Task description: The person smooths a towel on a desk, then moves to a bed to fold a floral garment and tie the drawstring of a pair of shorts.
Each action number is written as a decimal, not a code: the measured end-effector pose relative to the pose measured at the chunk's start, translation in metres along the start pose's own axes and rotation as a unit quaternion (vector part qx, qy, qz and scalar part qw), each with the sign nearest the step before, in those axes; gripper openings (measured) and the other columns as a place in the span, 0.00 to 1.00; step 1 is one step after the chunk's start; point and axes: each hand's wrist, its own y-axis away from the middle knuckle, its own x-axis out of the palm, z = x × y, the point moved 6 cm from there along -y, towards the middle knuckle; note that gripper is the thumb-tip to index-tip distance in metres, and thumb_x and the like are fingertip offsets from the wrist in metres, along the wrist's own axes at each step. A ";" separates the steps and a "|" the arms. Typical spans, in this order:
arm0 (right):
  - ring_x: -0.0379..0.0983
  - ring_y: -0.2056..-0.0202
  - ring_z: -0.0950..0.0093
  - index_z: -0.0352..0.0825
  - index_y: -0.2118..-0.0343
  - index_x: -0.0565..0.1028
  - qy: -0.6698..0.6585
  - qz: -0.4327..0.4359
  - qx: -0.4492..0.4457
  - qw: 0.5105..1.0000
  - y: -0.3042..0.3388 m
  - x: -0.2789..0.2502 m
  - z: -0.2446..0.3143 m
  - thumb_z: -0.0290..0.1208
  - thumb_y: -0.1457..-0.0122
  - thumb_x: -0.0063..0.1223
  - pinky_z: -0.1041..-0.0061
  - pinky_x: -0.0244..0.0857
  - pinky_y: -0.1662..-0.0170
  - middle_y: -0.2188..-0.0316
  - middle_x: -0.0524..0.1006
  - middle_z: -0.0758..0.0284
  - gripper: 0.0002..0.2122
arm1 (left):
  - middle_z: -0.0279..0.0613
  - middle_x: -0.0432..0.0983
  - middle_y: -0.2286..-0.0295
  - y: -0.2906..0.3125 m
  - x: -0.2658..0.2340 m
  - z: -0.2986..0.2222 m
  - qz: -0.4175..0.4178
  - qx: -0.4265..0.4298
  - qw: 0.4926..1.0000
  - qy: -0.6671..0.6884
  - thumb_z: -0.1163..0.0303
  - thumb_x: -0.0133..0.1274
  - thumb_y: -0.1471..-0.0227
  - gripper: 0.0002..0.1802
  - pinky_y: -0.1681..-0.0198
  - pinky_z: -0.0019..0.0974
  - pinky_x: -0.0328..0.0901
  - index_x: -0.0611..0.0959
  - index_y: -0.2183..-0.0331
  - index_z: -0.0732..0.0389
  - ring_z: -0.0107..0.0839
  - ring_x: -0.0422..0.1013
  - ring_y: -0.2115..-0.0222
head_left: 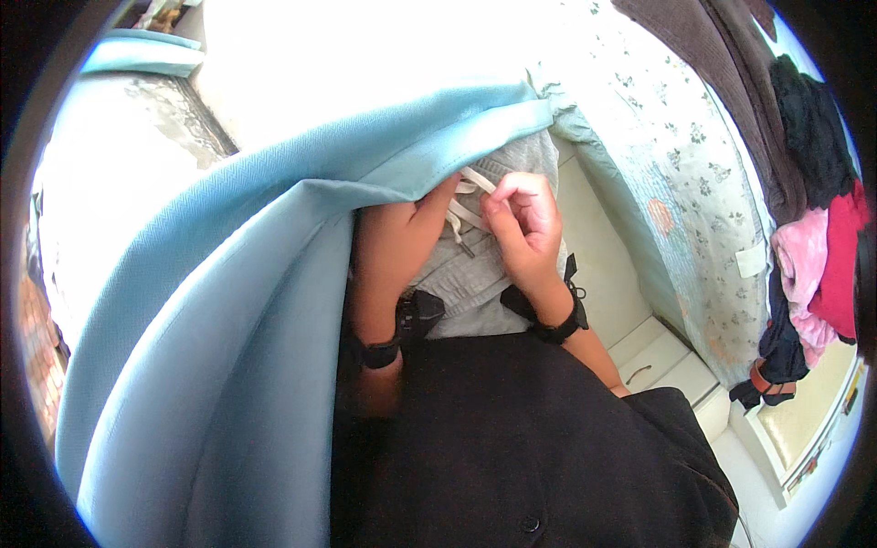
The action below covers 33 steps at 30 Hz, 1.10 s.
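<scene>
A white drawstring (467, 215) lies looped over grey sweatpants (470, 279), one end tipped with a small metal piece. My right hand (525, 224) is closed in a pinch on the drawstring, its fingers curled. To the left, my left hand (402, 237) reaches up beside the drawstring, and the edge of a light blue cloth (274, 237) covers most of its fingers. What it grips is hidden. Both wrists wear black straps. Below the hands is my black top (521, 429).
The blue cloth hangs in long folds down the left side. A pale, flower-patterned quilted cover (703, 183) drapes at the right. Beyond it hang dark, pink and red clothes (808, 265). Pale floor tiles (598, 219) show between the sweatpants and the cover.
</scene>
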 end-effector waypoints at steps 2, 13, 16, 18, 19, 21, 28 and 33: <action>0.67 0.77 0.80 0.29 0.71 0.73 0.144 0.046 -0.111 0.982 -0.003 -0.008 0.017 0.14 0.51 0.46 0.83 0.59 0.75 0.77 0.72 0.66 0.06 | 0.35 0.77 0.69 0.002 0.006 -0.005 0.011 0.023 0.998 -0.064 0.68 0.54 0.46 0.13 0.62 0.28 0.63 0.79 0.62 0.68 0.22 0.68 0.69; 0.67 0.68 0.65 0.32 0.72 0.75 0.338 0.007 -0.164 0.927 -0.002 0.009 0.032 0.28 0.54 0.59 0.71 0.62 0.64 0.70 0.70 0.60 0.07 | 0.37 0.76 0.64 0.014 0.005 0.000 0.022 -0.050 0.986 0.156 0.74 0.50 0.47 0.12 0.60 0.28 0.64 0.78 0.59 0.67 0.23 0.69 0.64; 0.66 0.68 0.66 0.33 0.74 0.75 0.321 -0.001 -0.088 0.943 -0.008 0.008 0.026 0.30 0.56 0.63 0.71 0.61 0.65 0.69 0.71 0.63 0.10 | 0.36 0.75 0.64 0.013 0.010 -0.002 0.091 -0.221 0.950 0.202 0.74 0.49 0.46 0.13 0.59 0.27 0.63 0.77 0.58 0.67 0.22 0.68 0.62; 0.67 0.69 0.68 0.33 0.74 0.74 0.285 -0.002 -0.063 0.956 -0.006 0.005 0.015 0.28 0.55 0.61 0.73 0.62 0.67 0.69 0.71 0.64 0.07 | 0.35 0.75 0.64 0.015 0.008 0.002 0.121 -0.187 0.958 0.181 0.73 0.48 0.45 0.14 0.61 0.26 0.63 0.77 0.57 0.66 0.20 0.69 0.64; 0.67 0.69 0.68 0.33 0.74 0.74 0.288 0.000 -0.059 0.956 -0.006 0.002 0.015 0.28 0.55 0.61 0.73 0.62 0.67 0.69 0.71 0.64 0.07 | 0.35 0.75 0.64 0.015 0.009 -0.002 0.127 -0.184 0.950 0.218 0.73 0.48 0.45 0.14 0.63 0.24 0.64 0.77 0.57 0.66 0.19 0.69 0.66; 0.67 0.69 0.71 0.32 0.74 0.74 0.241 0.027 -0.022 0.970 -0.006 -0.001 0.013 0.26 0.53 0.57 0.76 0.62 0.69 0.68 0.72 0.65 0.05 | 0.34 0.75 0.68 0.017 0.013 -0.005 0.081 -0.156 0.954 0.244 0.71 0.49 0.44 0.15 0.72 0.20 0.63 0.77 0.56 0.67 0.15 0.67 0.75; 0.64 0.76 0.82 0.32 0.71 0.75 0.157 0.045 0.021 0.986 -0.018 -0.006 0.011 0.27 0.48 0.56 0.83 0.57 0.74 0.69 0.73 0.69 0.05 | 0.26 0.66 0.83 0.013 0.004 -0.003 0.073 -0.102 0.984 0.122 0.69 0.55 0.47 0.13 0.80 0.21 0.54 0.79 0.61 0.66 0.14 0.57 0.83; 0.61 0.80 0.84 0.32 0.69 0.75 0.235 0.048 0.010 0.971 -0.018 -0.006 0.023 0.28 0.48 0.57 0.85 0.56 0.76 0.76 0.72 0.71 0.06 | 0.29 0.64 0.82 0.015 0.014 -0.002 0.119 -0.028 0.992 0.016 0.69 0.57 0.50 0.13 0.79 0.25 0.54 0.78 0.63 0.66 0.16 0.57 0.82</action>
